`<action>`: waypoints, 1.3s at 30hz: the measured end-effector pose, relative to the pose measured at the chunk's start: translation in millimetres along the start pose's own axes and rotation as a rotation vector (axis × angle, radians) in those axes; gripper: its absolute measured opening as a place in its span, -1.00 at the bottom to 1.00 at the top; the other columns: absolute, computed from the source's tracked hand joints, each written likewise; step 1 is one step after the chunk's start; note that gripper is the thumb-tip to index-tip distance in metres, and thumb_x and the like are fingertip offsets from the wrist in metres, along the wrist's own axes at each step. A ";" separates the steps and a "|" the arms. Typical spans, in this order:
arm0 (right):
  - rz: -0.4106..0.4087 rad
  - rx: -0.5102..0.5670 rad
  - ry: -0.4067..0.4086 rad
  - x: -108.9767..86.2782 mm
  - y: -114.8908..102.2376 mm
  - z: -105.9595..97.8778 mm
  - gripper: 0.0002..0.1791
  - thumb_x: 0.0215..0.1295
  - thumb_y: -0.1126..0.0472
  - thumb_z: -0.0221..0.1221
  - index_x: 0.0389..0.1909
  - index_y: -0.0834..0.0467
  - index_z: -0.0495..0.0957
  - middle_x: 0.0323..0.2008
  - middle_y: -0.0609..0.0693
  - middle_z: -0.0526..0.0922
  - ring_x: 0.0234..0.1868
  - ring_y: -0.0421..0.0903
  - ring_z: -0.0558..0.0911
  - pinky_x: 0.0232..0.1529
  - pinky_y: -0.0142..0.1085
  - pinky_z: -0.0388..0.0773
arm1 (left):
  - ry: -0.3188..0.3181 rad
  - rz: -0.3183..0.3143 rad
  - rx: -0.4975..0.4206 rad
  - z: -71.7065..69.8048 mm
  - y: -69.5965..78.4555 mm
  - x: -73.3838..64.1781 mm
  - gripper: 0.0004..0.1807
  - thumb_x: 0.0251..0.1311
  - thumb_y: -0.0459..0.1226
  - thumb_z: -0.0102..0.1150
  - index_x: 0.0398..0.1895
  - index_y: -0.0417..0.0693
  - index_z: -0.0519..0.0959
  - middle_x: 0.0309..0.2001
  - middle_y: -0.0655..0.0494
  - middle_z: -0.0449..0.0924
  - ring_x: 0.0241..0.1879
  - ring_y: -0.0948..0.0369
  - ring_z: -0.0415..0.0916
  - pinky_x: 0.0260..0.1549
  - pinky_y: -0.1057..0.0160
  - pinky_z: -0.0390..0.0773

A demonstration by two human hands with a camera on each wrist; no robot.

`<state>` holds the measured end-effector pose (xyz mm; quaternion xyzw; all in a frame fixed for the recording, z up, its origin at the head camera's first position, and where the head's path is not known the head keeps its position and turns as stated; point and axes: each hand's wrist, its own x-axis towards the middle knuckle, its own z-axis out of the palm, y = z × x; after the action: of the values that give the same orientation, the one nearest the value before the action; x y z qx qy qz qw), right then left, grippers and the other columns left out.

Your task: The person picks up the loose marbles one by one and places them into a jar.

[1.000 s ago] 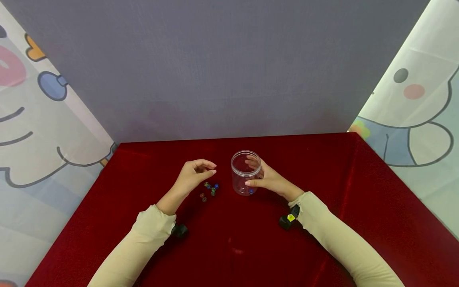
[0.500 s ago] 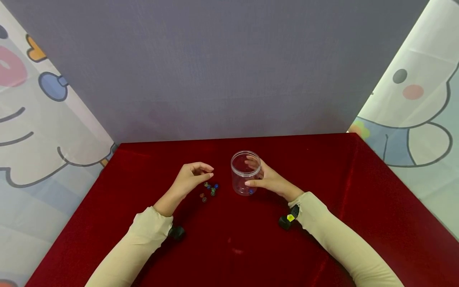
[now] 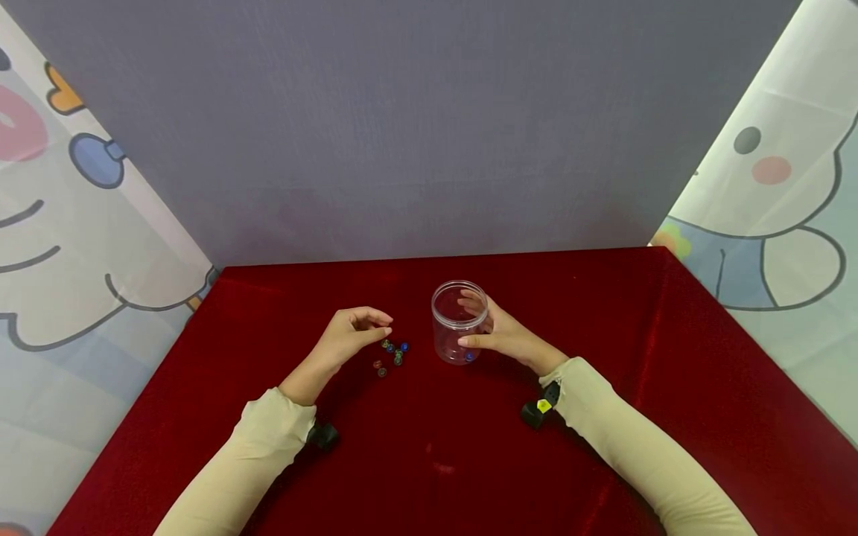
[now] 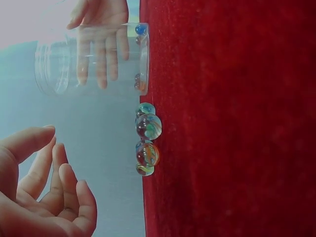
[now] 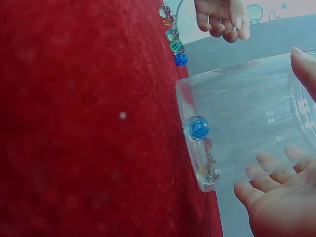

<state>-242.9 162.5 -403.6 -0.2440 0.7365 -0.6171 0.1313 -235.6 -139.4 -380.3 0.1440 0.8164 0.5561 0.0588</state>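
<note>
A clear plastic jar, without a lid, stands upright on the red cloth. My right hand holds it from the right, thumb at the front and fingers behind. Inside, at the bottom, lie a blue marble and several clear or brownish ones. Left of the jar, several glass marbles sit loose on the cloth in blue, green, yellow and orange. My left hand hovers just above and left of them, fingers loosely bent. The left wrist view shows nothing between its thumb and fingers.
Red velvety cloth covers the table, its back edge meeting a grey panel. Cartoon-printed sheets hang on both sides. Each wrist wears a small dark camera.
The left hand has drifted left and slightly down toward the near side, and its thumb and fingertips have drawn closer together. The right hand, jar and loose marbles stay put.
</note>
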 end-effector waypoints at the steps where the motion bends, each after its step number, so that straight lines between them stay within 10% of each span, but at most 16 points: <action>1: 0.001 -0.001 0.000 0.0 0.2 0.1 -0.03 0.12 0.20 0.33 0.44 0.09 -0.07 0.43 0.15 0.07 0.44 0.07 0.03 0.36 0.09 -0.04 | -0.001 -0.003 0.001 -0.1 -0.8 0.0 -0.69 0.17 -0.32 0.25 -0.08 -0.37 0.58 -0.27 0.05 0.64 -0.37 0.22 0.45 -0.32 0.17 0.51; 14: -0.005 0.018 -0.007 1.1 -1.4 0.6 -0.01 0.12 0.21 0.33 0.45 0.13 -0.10 0.43 0.17 0.04 0.44 0.08 0.02 0.37 0.10 -0.06 | -0.040 -0.025 0.005 -4.2 -4.3 -2.5 -0.69 0.15 -0.35 0.25 -0.09 -0.39 0.57 -0.29 0.10 0.63 -0.36 0.22 0.46 -0.32 0.20 0.51; 24: 0.011 0.005 0.005 1.2 -0.2 -0.1 -0.04 0.13 0.23 0.32 0.44 0.10 -0.09 0.43 0.14 0.07 0.45 0.07 0.03 0.36 0.09 -0.04 | -0.084 -0.041 0.019 -5.7 -7.3 -3.3 -0.70 0.15 -0.40 0.22 -0.07 -0.41 0.55 -0.11 -0.27 0.57 -0.33 0.19 0.46 -0.31 0.15 0.52; 39: 0.009 0.010 0.002 0.2 -0.8 0.8 -0.05 0.14 0.28 0.30 0.44 0.10 -0.08 0.43 0.14 0.07 0.44 0.06 0.05 0.36 0.08 -0.02 | -0.117 -0.077 0.031 -7.7 -11.6 -6.3 -0.74 0.10 -0.41 0.26 -0.13 -0.38 0.59 -0.22 -0.06 0.60 -0.34 0.17 0.47 -0.30 0.23 0.51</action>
<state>-242.4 161.6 -402.9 -0.2397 0.7345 -0.6204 0.1346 -233.5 -152.1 -388.6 0.1458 0.8251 0.5312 0.1257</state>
